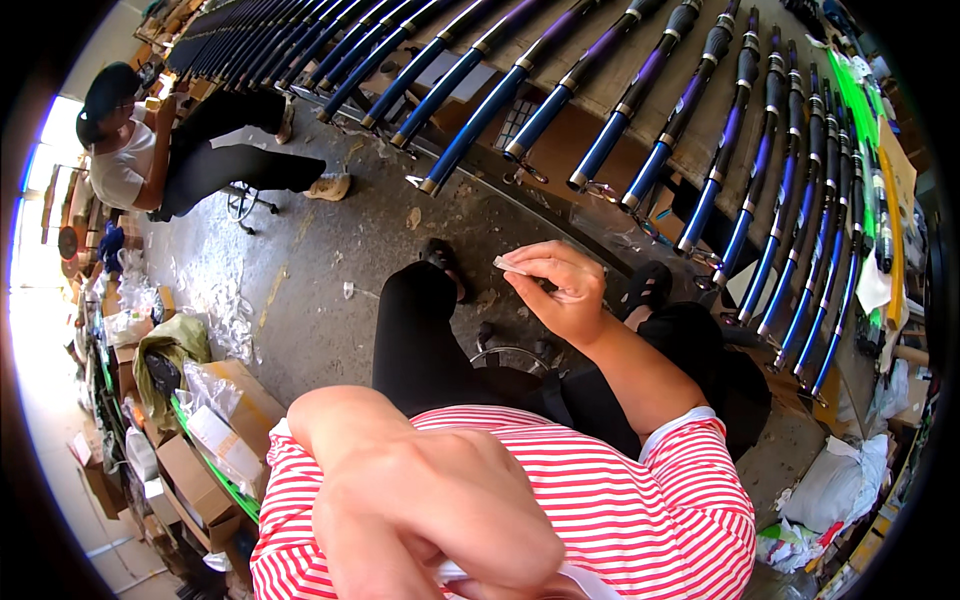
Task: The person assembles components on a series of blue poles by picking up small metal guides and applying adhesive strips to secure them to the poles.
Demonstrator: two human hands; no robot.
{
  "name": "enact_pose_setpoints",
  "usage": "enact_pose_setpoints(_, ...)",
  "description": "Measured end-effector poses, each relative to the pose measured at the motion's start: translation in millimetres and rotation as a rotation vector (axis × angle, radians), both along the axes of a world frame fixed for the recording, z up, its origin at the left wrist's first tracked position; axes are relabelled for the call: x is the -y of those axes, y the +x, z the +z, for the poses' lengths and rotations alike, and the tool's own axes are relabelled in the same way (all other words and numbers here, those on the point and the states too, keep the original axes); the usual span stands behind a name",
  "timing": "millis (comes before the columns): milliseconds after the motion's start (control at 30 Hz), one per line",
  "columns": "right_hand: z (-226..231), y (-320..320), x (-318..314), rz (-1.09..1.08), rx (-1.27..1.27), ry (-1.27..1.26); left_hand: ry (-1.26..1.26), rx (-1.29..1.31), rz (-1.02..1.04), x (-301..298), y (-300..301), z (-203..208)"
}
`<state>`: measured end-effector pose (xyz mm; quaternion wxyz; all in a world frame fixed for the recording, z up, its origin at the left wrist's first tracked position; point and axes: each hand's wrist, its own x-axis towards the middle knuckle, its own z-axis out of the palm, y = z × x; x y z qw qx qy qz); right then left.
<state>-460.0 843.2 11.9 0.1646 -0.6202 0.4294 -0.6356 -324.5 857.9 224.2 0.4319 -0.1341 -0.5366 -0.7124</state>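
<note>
My right hand (565,290) is held out over my lap, thumb and forefinger pinched on a small whitish strip (510,265), too small to name more exactly. My left hand (450,490) is raised close in front of my chest, large at the lower edge. Its back and bent knuckles show, but its fingertips are hidden, so I cannot see whether it holds anything. Beyond my right hand lies a long row of blue and purple fishing rods (545,120) with black grips, their near ends jutting over the edge of a bench (590,212).
On the far left a person (125,150) in a white top sits on a wheeled stool. Cardboard boxes (195,485) and plastic bags (215,385) crowd the left side. More bags (835,485) lie at the right. Plastic scraps (215,300) litter the concrete floor (330,260).
</note>
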Motion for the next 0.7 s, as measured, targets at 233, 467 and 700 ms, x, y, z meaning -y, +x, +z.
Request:
enact_pose_setpoints(233,17.8,-18.3,-0.4,-0.013,0.074,-0.05,0.041,-0.034,-0.119,19.0,-31.0,-12.3)
enact_pose_setpoints(467,34.8,-30.2,-6.1,-0.014,0.139,-0.144,0.121,0.46,0.105,52.0,8.5,-95.5)
enact_pose_setpoints(700,29.6,-31.0,-2.3,-0.052,0.12,-0.128,0.885,0.692,0.05,125.2,-36.6,-207.9)
